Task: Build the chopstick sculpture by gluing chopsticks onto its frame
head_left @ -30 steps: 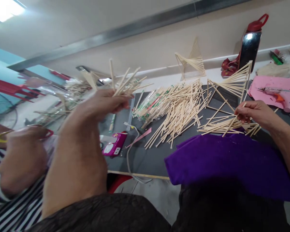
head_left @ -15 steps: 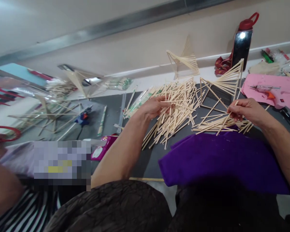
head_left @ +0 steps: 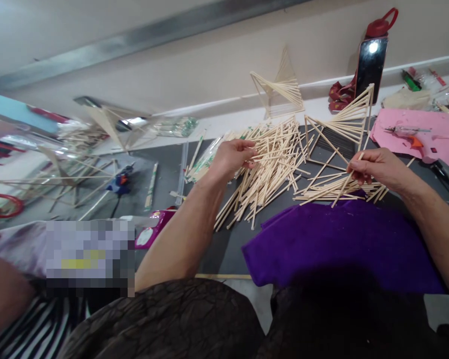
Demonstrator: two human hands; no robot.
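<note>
My left hand point(head_left: 235, 158) is at the left side of a heap of thin wooden sticks point(head_left: 271, 172), thumb and fingers apart and nothing plainly held. My right hand point(head_left: 370, 168) pinches one wooden stick point(head_left: 339, 192), which slants down to the left over a smaller loose group of sticks point(head_left: 314, 192). Just behind that hand stands a twisted frame of glued sticks point(head_left: 338, 122), its slats fanned between slanting edges. A purple cloth point(head_left: 333, 239) lies in front of the loose sticks, below my right forearm.
A clear glue gun point(head_left: 411, 133) rests on a pink sheet point(head_left: 381, 119) at right. Behind stand a second stick frame point(head_left: 280, 85), a phone point(head_left: 372, 67) and a red-capped bottle point(head_left: 377, 26). Leftward are a blue glue gun point(head_left: 118, 183), a magenta packet point(head_left: 153, 229) and another person's arm point(head_left: 3, 294).
My left hand has drawn back leftward from within the heap to its edge. My right hand keeps its pinch on the stick. The view has shifted slightly.
</note>
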